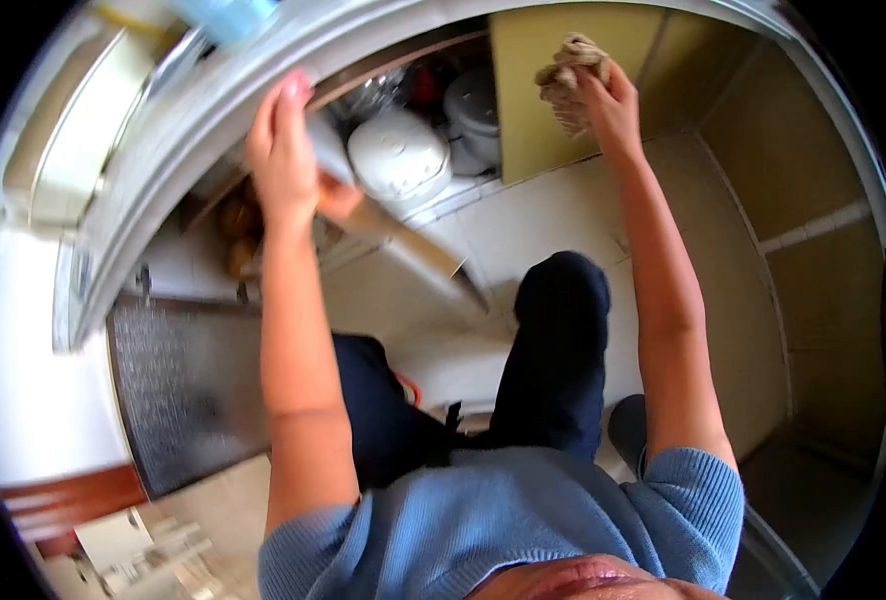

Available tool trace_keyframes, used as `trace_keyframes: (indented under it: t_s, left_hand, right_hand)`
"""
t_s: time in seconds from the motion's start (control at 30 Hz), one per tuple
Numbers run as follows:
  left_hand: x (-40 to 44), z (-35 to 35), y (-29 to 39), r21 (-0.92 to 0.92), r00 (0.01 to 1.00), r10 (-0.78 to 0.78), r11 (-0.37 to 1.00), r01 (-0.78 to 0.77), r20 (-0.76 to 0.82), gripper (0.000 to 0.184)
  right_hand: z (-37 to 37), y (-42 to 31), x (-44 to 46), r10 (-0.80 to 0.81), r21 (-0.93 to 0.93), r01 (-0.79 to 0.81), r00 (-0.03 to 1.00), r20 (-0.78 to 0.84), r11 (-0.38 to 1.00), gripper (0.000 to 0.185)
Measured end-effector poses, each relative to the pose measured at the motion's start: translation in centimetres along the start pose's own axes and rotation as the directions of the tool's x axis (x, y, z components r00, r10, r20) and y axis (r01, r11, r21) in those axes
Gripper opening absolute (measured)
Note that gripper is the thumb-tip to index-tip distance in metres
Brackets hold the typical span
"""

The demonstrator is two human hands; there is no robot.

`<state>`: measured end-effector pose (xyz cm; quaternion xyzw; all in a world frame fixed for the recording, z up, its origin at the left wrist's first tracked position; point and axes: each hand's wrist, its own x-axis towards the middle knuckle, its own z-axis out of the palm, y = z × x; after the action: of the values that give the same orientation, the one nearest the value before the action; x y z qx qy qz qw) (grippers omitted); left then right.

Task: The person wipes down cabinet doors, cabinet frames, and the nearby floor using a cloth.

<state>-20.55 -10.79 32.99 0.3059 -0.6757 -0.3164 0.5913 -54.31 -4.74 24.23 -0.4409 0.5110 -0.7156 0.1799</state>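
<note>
My right hand (611,105) grips a crumpled, light brown cloth (566,85) in front of the yellow-green cabinet panel (533,130). My left hand (288,165) is raised at the counter edge, fingers straight and together, thumb apart from them. From beside the thumb a long, flat tan thing with a dark pointed end (418,248) slants down over the floor. It is blurred, so its kind is unclear; my left hand seems to hold it between thumb and fingers. Behind it, a rounded white appliance (398,155) sits inside the low cabinet.
A grey lidded pot or appliance (475,115) stands beside the white one. At the left, a dark textured cabinet door (188,390) stands open. The pale counter edge (178,165) curves overhead. My dark-trousered knees are bent over the tiled floor (523,220).
</note>
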Motion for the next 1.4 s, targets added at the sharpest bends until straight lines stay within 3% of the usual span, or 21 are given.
trace_keyframes:
  t_s: [0.13,0.2,0.27,0.3,0.33,0.37,0.4,0.47,0.67,0.93,1.0,1.07,1.1,1.13,1.17,1.2,1.27,1.3,1.33,1.37,1.4]
  left_hand:
    - [-3.9,-0.1,2.5,-0.466,0.996,-0.084,0.881,0.082,0.017,0.024]
    - [-7.0,-0.8,-0.7,-0.177,0.984,0.162,0.969,-0.173,-0.078,0.021]
    - [-11.5,-1.7,-2.9,0.034,0.954,0.235,0.972,-0.233,-0.187,0.019]
    - [-14.3,-2.2,-4.4,0.082,0.986,0.086,0.994,-0.075,-0.143,0.02]
    - [-17.2,-2.6,-6.2,0.131,0.992,-0.069,0.988,0.082,-0.103,0.021]
    - [-20.0,-2.9,-8.1,0.123,0.986,-0.154,0.979,0.16,-0.057,0.021]
    - [-22.2,-3.2,-9.5,0.117,0.971,-0.239,0.964,0.238,-0.009,0.021]
    - [-24.0,-3.8,-10.0,0.125,0.959,-0.283,0.952,0.278,0.027,0.019]
    - [-23.3,-5.4,-10.2,0.069,0.924,-0.37,0.929,0.365,0.093,0.017]
    - [-22.8,-7.1,-10.9,0.112,0.851,-0.502,0.864,0.49,0.154,0.02]
    - [-21.4,-6.3,-12.1,0.127,0.826,-0.538,0.842,0.524,0.165,0.022]
    - [-19.6,-4.9,-14.2,0.144,0.791,-0.533,0.845,0.515,0.301,0.042]
    - [-19.2,-3.8,-14.9,0.135,0.793,-0.541,0.84,0.525,0.281,0.042]
    - [-18.9,-2.7,-15.8,-0.05,0.734,-0.613,0.757,0.652,0.291,0.056]
    - [-18.5,-2.8,-16.4,-0.132,0.599,-0.699,0.601,0.788,0.392,0.071]
    - [-18.1,-3.0,-16.9,-0.175,0.441,-0.759,0.41,0.895,0.479,0.088]
    - [-19.0,-3.1,-18.8,-0.456,0.502,-0.782,0.318,0.831,0.37,0.078]
    - [-20.1,-3.2,-21.1,-0.557,0.56,-0.791,0.358,0.75,0.246,0.061]
    - [-21.2,-4.3,-23.2,-0.684,0.566,-0.792,0.283,0.672,0.228,0.041]
    - [-22.0,-4.6,-25.6,-0.764,0.431,-0.901,0.239,0.599,0.056,0.031]
    - [-23.3,-4.7,-28.3,-0.834,0.241,-0.966,0.211,0.51,-0.097,0.023]
  right_hand:
    - [3.6,-6.1,-7.4,0.283,0.353,-0.307,0.952,0.119,0.884,0.031]
    - [4.2,-7.3,-10.6,0.357,0.397,-0.422,0.905,0.23,0.815,0.036]
    - [3.6,-5.5,-12.8,0.404,0.439,-0.471,0.882,0.242,0.766,0.036]
    - [3.2,-5.2,-13.9,0.363,0.472,-0.445,0.895,0.26,0.761,0.036]
    - [3.0,-5.5,-15.1,0.391,0.464,-0.427,0.903,0.178,0.776,0.037]
    - [1.4,-3.9,-15.8,0.32,0.297,-0.363,0.929,0.184,0.883,0.038]
    - [1.7,-4.7,-17.0,0.427,0.442,-0.437,0.895,0.128,0.784,0.041]
    - [0.1,-3.4,-18.7,0.469,0.416,-0.421,0.883,-0.015,0.806,0.043]
    - [1.5,-1.3,-21.2,0.459,0.199,-0.442,0.887,-0.046,0.874,0.043]
    - [7.9,2.5,-16.3,0.358,0.152,-0.36,0.933,0.035,0.921,0.033]
    - [9.3,3.1,-16.4,0.396,0.098,-0.4,0.916,0.057,0.911,0.027]
    - [11.7,4.7,-16.7,0.516,-0.047,-0.515,0.848,0.123,0.856,0.021]
    - [13.2,6.1,-17.1,0.512,-0.044,-0.513,0.839,0.182,0.857,0.02]
    - [14.3,7.2,-17.6,0.534,-0.123,-0.523,0.795,0.286,0.844,0.027]
    - [16.7,7.0,-18.0,0.596,-0.199,-0.562,0.742,0.307,0.803,0.036]
    - [18.6,6.2,-18.2,0.636,-0.296,-0.566,0.638,0.434,0.769,0.042]
    - [20.7,10.9,-17.4,0.742,-0.485,-0.576,0.39,0.545,0.658,0.043]
    - [21.4,12.5,-16.7,0.746,-0.503,-0.566,0.37,0.554,0.654,0.043]
    - [22.8,13.1,-16.1,0.64,-0.586,-0.262,0.378,0.669,0.767,0.041]
    - [24.4,13.6,-15.3,0.534,-0.583,0.064,0.332,0.778,0.81,0.039]
    - [25.5,14.2,-14.5,0.549,-0.591,0.061,0.302,0.779,0.805,0.039]
